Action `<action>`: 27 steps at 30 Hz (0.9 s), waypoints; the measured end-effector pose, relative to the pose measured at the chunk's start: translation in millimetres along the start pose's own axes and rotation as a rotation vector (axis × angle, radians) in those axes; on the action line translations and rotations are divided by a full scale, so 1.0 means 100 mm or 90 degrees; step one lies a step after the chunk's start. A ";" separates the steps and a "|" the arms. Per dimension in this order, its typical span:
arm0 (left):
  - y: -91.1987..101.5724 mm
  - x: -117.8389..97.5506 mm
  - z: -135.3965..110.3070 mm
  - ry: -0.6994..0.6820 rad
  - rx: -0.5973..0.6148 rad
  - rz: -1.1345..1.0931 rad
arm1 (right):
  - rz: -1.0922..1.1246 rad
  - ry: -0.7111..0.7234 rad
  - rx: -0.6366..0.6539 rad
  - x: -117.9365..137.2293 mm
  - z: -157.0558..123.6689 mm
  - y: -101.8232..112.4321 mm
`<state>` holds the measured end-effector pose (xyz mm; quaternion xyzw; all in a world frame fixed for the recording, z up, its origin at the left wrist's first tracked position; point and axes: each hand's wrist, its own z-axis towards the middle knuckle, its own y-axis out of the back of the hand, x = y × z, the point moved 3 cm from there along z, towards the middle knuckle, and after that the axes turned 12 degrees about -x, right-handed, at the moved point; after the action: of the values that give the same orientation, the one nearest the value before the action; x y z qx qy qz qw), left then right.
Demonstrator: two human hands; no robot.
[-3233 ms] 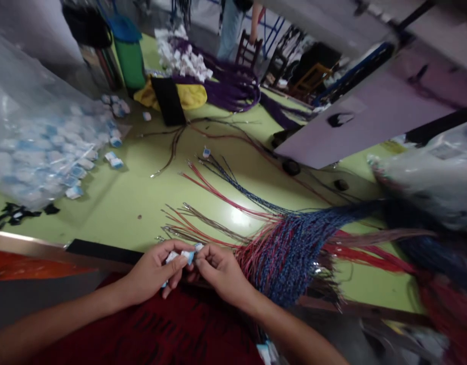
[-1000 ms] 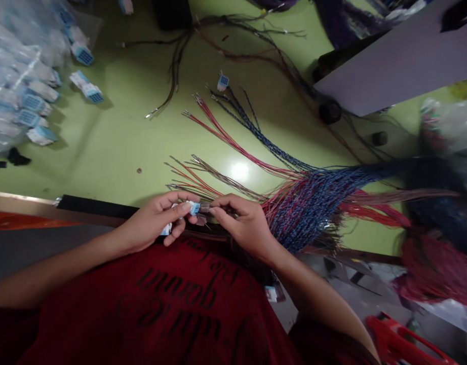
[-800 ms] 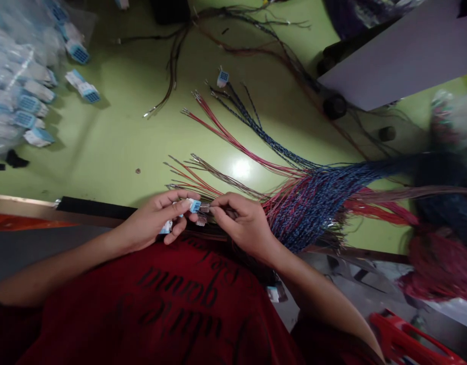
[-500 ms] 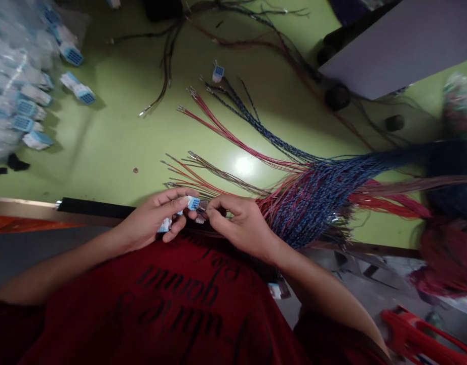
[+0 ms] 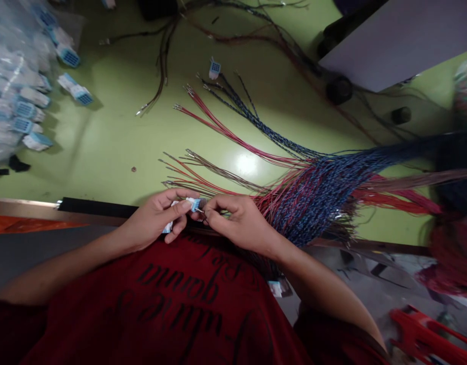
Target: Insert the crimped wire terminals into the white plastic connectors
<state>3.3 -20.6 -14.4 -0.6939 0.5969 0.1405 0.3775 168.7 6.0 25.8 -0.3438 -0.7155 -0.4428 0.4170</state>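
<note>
Between the thumb and fingers of my left hand (image 5: 157, 218) is a small blue-and-white connector housing (image 5: 195, 204), its holed face turned toward the right. A second blue-and-white housing (image 5: 167, 228) is tucked lower in the same hand. My right hand (image 5: 239, 220) pinches a thin wire with a metal terminal (image 5: 200, 210) at the face of the held housing. Whether the tip sits inside a hole I cannot tell. Just beyond my hands lie orange wires (image 5: 188, 175) and brown wires (image 5: 218, 172) with terminals at their ends.
A thick bundle of blue-black wires (image 5: 309, 203) spreads on the green table (image 5: 115, 137), with red wires (image 5: 218, 126) fanned out. Bagged connector housings (image 5: 24, 109) pile up at left. One loose housing (image 5: 214, 69) lies near the wire ends. A red stool (image 5: 427, 334) stands below right.
My right fingertips have moved slightly left, closer to the housing, and the terminal now meets its face. The held housing has tilted a little. The view has shifted slightly.
</note>
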 end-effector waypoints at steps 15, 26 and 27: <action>-0.04 -0.07 -0.04 -0.031 -0.041 0.112 | -0.059 0.061 -0.071 0.02 -0.01 -0.01; -0.07 -0.09 -0.01 -0.048 -0.048 0.143 | -0.076 0.091 -0.061 -0.04 -0.01 -0.10; -0.07 -0.09 -0.01 -0.044 -0.051 0.147 | -0.091 0.097 -0.058 -0.05 -0.01 -0.10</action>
<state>7.4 -14.7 -5.4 -0.6300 0.6530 0.2306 0.3515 162.4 0.5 18.1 -0.2762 -0.6834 -0.5283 0.4214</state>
